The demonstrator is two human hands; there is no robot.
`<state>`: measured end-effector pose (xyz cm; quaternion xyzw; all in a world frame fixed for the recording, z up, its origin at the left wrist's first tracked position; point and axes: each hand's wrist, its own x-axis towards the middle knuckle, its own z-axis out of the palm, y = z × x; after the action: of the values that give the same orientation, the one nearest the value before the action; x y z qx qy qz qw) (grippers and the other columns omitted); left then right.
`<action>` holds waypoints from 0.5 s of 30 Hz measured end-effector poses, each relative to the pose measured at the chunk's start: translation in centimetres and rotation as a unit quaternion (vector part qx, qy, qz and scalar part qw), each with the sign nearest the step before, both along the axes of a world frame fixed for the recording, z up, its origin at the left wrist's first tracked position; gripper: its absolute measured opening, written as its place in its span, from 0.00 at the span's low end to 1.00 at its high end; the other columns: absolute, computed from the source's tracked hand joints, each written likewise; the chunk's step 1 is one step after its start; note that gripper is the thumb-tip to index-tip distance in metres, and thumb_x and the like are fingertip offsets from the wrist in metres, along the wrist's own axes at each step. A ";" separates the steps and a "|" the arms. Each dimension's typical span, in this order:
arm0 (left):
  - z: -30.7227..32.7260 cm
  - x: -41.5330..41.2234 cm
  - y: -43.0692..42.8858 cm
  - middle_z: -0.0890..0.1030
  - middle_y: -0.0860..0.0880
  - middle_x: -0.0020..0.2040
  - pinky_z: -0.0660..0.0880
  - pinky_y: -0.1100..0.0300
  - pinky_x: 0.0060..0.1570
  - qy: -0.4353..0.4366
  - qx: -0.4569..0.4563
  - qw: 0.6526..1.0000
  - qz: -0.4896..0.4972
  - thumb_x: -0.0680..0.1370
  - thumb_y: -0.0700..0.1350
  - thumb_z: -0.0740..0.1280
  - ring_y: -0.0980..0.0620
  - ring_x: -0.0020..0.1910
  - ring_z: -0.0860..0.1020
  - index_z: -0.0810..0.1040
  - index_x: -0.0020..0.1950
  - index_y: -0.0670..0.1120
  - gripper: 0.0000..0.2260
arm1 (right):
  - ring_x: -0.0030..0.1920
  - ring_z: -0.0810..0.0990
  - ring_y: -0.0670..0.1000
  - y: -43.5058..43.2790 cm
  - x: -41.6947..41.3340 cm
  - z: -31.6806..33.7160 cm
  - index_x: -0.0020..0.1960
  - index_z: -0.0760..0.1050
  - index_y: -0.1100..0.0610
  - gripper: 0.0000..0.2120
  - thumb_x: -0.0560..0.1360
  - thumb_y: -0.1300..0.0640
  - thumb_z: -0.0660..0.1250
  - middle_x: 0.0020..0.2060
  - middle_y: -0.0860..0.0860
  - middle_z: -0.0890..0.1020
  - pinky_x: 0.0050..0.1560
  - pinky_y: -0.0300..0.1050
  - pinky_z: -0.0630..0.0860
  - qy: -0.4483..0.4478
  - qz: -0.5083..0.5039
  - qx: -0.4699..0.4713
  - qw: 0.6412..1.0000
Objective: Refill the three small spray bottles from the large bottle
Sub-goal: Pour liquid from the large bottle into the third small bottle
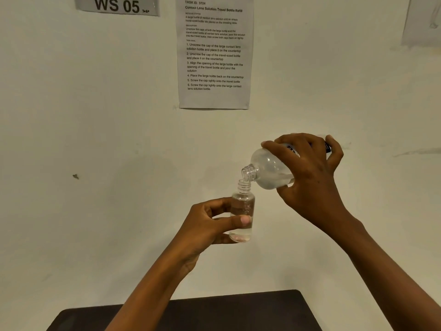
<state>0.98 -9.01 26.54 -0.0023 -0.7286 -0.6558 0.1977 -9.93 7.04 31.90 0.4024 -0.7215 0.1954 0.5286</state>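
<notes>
My left hand (pixel 210 225) grips a small clear bottle (pixel 242 206), uncapped and upright, held in the air in front of the wall. Clear liquid stands in it up to roughly its shoulder. My right hand (pixel 307 177) holds the large clear bottle (pixel 267 170) tipped almost on its side, neck pointing left and down. Its open mouth sits just above and touching the rim of the small bottle's neck. Liquid lies along the lower side of the large bottle. The other small bottles and the caps are out of view.
A dark table top (pixel 229 314) shows at the bottom edge, below my forearms. The pale wall behind carries a printed task sheet (pixel 214 51) and a "WS 05" sign (pixel 117 5).
</notes>
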 end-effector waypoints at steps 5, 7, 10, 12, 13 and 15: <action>0.0 0.0 0.0 0.82 0.50 0.54 0.81 0.55 0.45 0.004 0.002 1.000 -0.004 0.66 0.45 0.74 0.48 0.52 0.82 0.80 0.54 0.52 0.17 | 0.61 0.65 0.53 0.1 0.0 0.0 0.61 0.70 0.48 0.34 0.58 0.65 0.75 0.56 0.53 0.76 0.65 0.53 0.48 -0.002 -0.001 0.001 1.000; 0.0 0.0 0.1 0.82 0.50 0.54 0.81 0.55 0.46 0.006 0.001 1.000 -0.003 0.66 0.45 0.73 0.48 0.52 0.82 0.80 0.53 0.52 0.17 | 0.61 0.65 0.54 0.1 -0.1 0.0 0.61 0.69 0.48 0.35 0.58 0.65 0.75 0.56 0.53 0.76 0.65 0.53 0.48 -0.002 -0.001 0.002 1.000; 0.0 0.0 0.1 0.82 0.50 0.55 0.81 0.52 0.48 0.004 -0.001 1.000 0.000 0.67 0.44 0.73 0.48 0.53 0.81 0.79 0.55 0.51 0.17 | 0.61 0.65 0.54 0.1 -0.1 0.0 0.61 0.68 0.47 0.35 0.59 0.64 0.75 0.56 0.53 0.76 0.65 0.54 0.48 -0.003 -0.001 0.002 1.000; 0.0 0.0 0.2 0.82 0.50 0.55 0.81 0.52 0.48 0.002 0.000 1.000 0.000 0.68 0.44 0.73 0.48 0.53 0.81 0.79 0.56 0.51 0.17 | 0.61 0.65 0.54 0.1 -0.1 0.0 0.61 0.68 0.47 0.35 0.59 0.64 0.76 0.56 0.53 0.76 0.65 0.54 0.48 -0.002 -0.001 0.002 1.000; 0.0 0.0 0.2 0.82 0.50 0.55 0.81 0.53 0.48 0.003 0.000 1.000 -0.001 0.68 0.44 0.73 0.48 0.53 0.82 0.79 0.56 0.51 0.17 | 0.61 0.65 0.54 0.1 0.0 0.0 0.61 0.67 0.47 0.35 0.58 0.64 0.76 0.56 0.53 0.76 0.65 0.54 0.48 -0.002 -0.001 0.002 1.000; 0.0 0.0 0.2 0.82 0.50 0.55 0.81 0.54 0.47 0.004 0.000 1.000 -0.002 0.68 0.44 0.73 0.48 0.52 0.82 0.79 0.56 0.51 0.17 | 0.61 0.65 0.54 0.1 0.0 0.0 0.61 0.67 0.47 0.36 0.58 0.64 0.76 0.56 0.54 0.76 0.65 0.54 0.48 -0.003 0.001 0.002 1.000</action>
<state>0.99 -8.84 26.57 -0.0070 -0.7280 -0.6559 0.1994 -9.94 7.18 31.91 0.4037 -0.7233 0.1955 0.5250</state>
